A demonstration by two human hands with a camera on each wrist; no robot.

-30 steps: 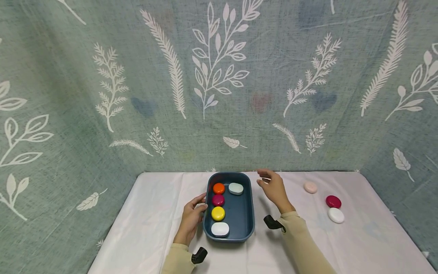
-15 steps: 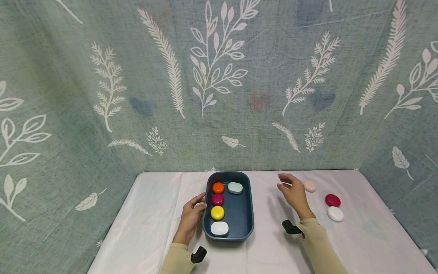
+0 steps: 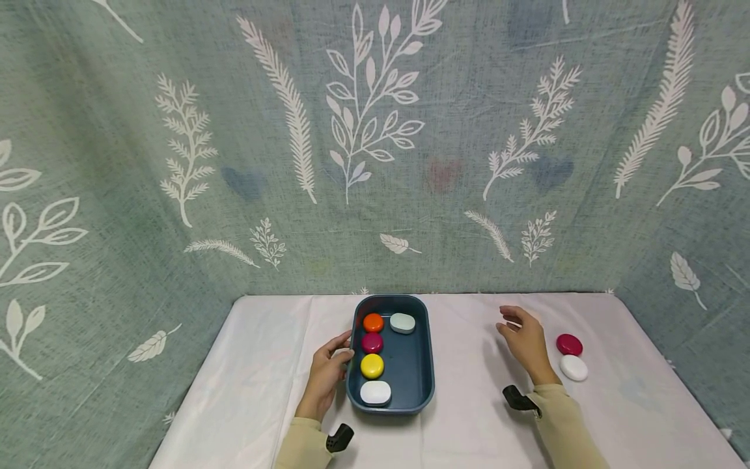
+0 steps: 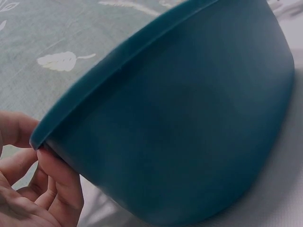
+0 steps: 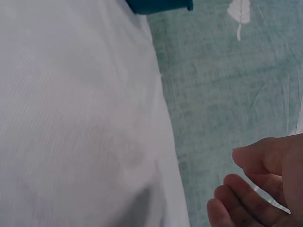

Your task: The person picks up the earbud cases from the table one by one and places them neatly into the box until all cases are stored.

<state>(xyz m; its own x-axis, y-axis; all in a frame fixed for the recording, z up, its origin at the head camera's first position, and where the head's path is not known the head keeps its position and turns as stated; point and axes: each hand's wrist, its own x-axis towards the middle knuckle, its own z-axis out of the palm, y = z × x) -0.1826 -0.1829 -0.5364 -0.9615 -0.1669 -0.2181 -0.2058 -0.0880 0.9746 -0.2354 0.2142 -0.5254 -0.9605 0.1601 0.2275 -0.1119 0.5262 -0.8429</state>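
Note:
My left hand [image 3: 327, 374] grips the left side of a dark blue container [image 3: 407, 407]; in the left wrist view its fingers [image 4: 61, 175] meet at the container's rim. Inside, an orange piece [image 3: 373, 323], a dark pink piece [image 3: 372, 342], a yellow piece [image 3: 372, 366] and a white oval piece [image 3: 375, 393] line the left side. A pale mint oval piece [image 3: 402, 323] lies at the top right inside. My right hand [image 3: 526, 342] hovers right of the container, fingers loosely bent, with a gap between thumb and fingers in the right wrist view.
Right of my right hand, a crimson rounded piece [image 3: 569, 344] and a white rounded piece [image 3: 573, 368] lie close together on the white tablecloth [image 3: 246, 365]. A green leaf-patterned cloth [image 3: 375, 247] rises behind the table and along both sides.
My right hand has moved right, away from the container, and now covers the spot where a pale pink piece lay in view. My left hand and the container have stayed put.

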